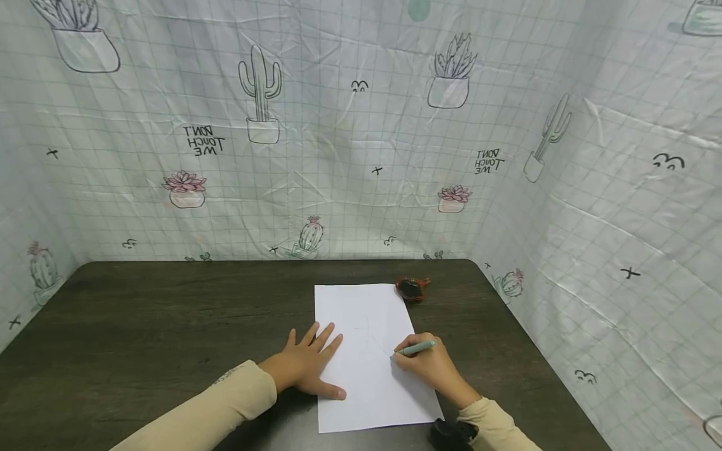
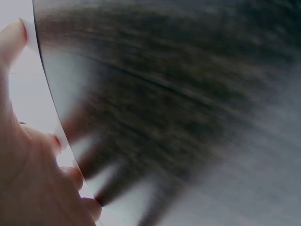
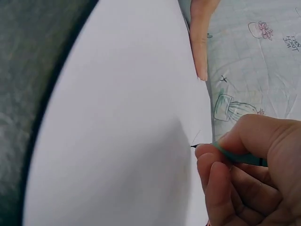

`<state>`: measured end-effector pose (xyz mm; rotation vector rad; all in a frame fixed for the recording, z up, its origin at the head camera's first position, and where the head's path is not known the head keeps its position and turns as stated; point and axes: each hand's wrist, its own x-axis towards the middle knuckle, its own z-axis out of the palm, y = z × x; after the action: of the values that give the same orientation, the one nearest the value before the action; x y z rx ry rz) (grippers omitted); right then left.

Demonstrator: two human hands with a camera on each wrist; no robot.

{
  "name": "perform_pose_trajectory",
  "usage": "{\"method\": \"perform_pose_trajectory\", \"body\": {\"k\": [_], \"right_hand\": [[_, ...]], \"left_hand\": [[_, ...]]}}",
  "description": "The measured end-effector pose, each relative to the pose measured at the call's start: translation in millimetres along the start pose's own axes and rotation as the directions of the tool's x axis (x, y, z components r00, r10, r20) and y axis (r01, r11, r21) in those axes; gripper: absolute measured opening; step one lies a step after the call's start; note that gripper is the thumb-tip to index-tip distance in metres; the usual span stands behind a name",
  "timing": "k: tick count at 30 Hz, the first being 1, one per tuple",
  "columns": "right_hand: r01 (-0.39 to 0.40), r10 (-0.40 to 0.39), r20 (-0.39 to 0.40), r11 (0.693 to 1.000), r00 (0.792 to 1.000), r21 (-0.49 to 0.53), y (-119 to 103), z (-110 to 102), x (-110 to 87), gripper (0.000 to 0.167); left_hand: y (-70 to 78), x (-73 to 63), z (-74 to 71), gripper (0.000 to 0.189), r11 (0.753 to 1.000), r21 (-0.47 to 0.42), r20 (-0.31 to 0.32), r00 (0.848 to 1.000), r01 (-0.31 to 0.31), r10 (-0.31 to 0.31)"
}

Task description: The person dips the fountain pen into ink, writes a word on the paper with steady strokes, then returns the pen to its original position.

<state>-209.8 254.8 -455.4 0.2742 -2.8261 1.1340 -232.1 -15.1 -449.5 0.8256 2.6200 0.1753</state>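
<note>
A white sheet of paper (image 1: pixel 366 388) lies on the dark table, with a few faint thin lines on its middle. My left hand (image 1: pixel 307 363) rests on the sheet's left edge, fingers straight and spread; in the left wrist view the same hand (image 2: pixel 37 174) shows at the left border. Between thumb and fingers, my right hand (image 1: pixel 431 366) pinches a green pen (image 1: pixel 417 348). Its dark tip meets the paper near the right edge, at the end of a slanting line. The right wrist view shows the pen (image 3: pixel 240 157) gripped close to its tip.
A dark and orange-red object (image 1: pixel 412 289) sits at the sheet's top right corner; its kind is unclear. Something black (image 1: pixel 451 433) is by the right wrist. The dark wood table (image 1: pixel 169 326) stretches leftward. Cloth printed with cacti (image 1: pixel 338 156) hangs behind and beside it.
</note>
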Motion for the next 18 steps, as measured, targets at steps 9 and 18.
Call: {"method": "perform_pose_trajectory", "body": {"k": [9,18], "right_hand": [[0.033,-0.036,0.034,0.997,0.999,0.070,-1.2,-4.9,8.7,0.005],[-0.057,0.058,0.003,0.966,0.998,0.252,4.2,-27.9,37.7,0.011]], "left_hand": [[0.6,-3.3,1.4,0.106,1.000,0.006,-0.012,1.000,-0.010,0.010],[1.0,-2.0,-2.2,0.106,1.000,0.013,0.012,1.000,-0.005,0.005]]}}
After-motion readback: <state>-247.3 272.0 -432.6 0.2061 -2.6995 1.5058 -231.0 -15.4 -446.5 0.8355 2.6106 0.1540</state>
